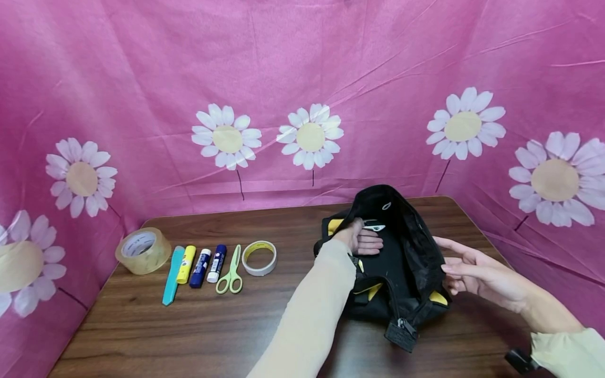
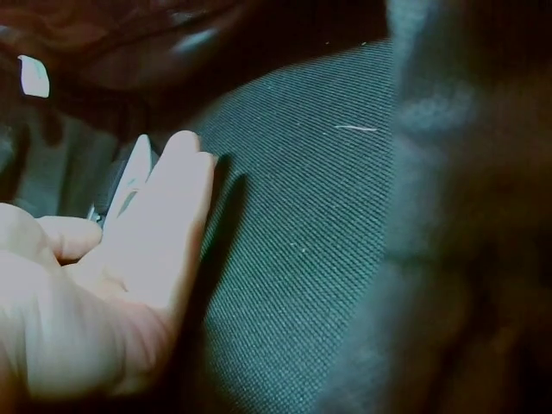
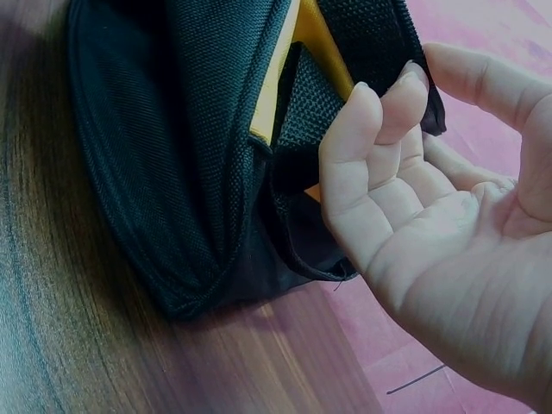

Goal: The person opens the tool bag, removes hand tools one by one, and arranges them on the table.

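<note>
A black tool bag with yellow patches (image 1: 397, 294) stands with its mouth spread wide. My left hand (image 1: 366, 244) reaches inside it, fingers straight and together. Beside those fingers, in the left wrist view, lies a pale, pointed tool (image 2: 131, 177), partly hidden by the hand; its kind does not show. The ribbed black bottom of the bag (image 2: 293, 233) extends to the right of the palm. My right hand (image 1: 487, 275) is at the bag's right side. In the right wrist view its thumb and curled fingertips pinch the zippered rim (image 3: 410, 43).
Left of the bag, on the wooden table (image 1: 142, 336), are a clear tape roll (image 1: 160, 254), a teal cutter-like tool (image 1: 173, 275), a yellow stick (image 1: 186, 264), two blue glue sticks (image 1: 200, 268), green scissors (image 1: 230, 275) and a smaller tape roll (image 1: 259, 271). Pink flowered cloth (image 1: 264, 52) surrounds the table.
</note>
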`<state>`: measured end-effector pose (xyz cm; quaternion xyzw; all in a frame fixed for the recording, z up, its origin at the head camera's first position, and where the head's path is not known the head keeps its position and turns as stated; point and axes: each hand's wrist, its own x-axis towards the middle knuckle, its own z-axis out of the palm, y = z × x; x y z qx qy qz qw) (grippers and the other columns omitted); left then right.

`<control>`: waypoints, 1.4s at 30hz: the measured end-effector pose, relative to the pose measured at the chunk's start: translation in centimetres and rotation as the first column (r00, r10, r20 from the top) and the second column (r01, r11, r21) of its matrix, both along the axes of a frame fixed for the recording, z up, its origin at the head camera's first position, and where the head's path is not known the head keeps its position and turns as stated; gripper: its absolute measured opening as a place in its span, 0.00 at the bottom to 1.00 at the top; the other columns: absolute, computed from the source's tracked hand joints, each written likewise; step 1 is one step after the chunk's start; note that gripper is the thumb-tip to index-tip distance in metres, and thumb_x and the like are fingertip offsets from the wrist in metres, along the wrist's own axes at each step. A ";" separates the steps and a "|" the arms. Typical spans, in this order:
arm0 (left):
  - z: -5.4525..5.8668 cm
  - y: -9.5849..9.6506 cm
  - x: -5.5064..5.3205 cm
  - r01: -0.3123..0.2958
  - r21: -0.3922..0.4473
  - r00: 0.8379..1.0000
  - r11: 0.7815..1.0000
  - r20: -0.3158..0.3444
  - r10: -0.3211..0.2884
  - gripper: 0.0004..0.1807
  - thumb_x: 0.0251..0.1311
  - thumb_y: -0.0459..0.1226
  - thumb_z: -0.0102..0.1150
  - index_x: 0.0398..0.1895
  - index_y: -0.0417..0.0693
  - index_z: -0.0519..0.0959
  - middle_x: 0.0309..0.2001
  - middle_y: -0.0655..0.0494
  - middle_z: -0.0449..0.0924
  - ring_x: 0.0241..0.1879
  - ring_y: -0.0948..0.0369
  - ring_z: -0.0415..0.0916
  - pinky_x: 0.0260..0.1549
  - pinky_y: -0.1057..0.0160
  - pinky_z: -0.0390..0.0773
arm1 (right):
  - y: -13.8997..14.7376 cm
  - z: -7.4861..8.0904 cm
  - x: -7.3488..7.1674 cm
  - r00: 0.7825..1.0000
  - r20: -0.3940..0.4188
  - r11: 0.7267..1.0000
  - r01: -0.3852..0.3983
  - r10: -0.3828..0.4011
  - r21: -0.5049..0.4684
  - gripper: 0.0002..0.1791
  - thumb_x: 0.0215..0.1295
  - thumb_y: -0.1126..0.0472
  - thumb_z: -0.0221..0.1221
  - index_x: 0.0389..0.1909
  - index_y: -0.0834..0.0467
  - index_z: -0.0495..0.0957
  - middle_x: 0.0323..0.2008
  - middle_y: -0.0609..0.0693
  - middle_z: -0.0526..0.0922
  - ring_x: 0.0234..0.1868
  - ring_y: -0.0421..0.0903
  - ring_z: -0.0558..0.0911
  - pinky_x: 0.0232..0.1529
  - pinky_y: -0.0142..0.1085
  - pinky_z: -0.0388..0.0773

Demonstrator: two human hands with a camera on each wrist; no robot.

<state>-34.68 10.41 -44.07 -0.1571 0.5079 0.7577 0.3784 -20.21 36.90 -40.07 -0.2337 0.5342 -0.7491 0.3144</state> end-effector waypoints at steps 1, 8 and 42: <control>0.0 0.0 0.0 0.011 -0.005 1.000 1.000 0.003 -0.011 0.27 0.80 0.40 0.33 0.55 0.26 0.78 0.47 0.33 0.84 0.56 0.42 0.80 0.57 0.45 0.78 | 0.0 0.0 0.0 1.000 0.000 1.000 0.002 -0.002 0.002 0.33 0.79 0.76 0.33 0.78 0.48 0.55 0.48 0.53 0.83 0.40 0.44 0.83 0.45 0.39 0.84; 0.1 -0.1 0.0 0.061 -0.015 0.995 0.998 0.075 -0.060 0.41 0.80 0.56 0.31 0.56 0.23 0.77 0.52 0.30 0.81 0.61 0.43 0.76 0.62 0.45 0.75 | -0.1 -0.1 0.0 1.000 0.002 1.000 0.003 -0.003 -0.008 0.33 0.79 0.75 0.33 0.78 0.48 0.54 0.49 0.53 0.82 0.41 0.44 0.83 0.46 0.39 0.84; -0.3 0.1 -0.3 0.213 -0.141 0.977 0.967 0.009 -0.214 0.27 0.50 0.42 0.40 0.35 0.25 0.82 0.38 0.33 0.85 0.51 0.41 0.83 0.57 0.41 0.78 | 0.3 -0.2 -0.4 0.999 0.004 0.999 -0.034 0.035 -0.038 0.33 0.79 0.75 0.31 0.79 0.48 0.52 0.50 0.54 0.82 0.42 0.45 0.82 0.46 0.38 0.84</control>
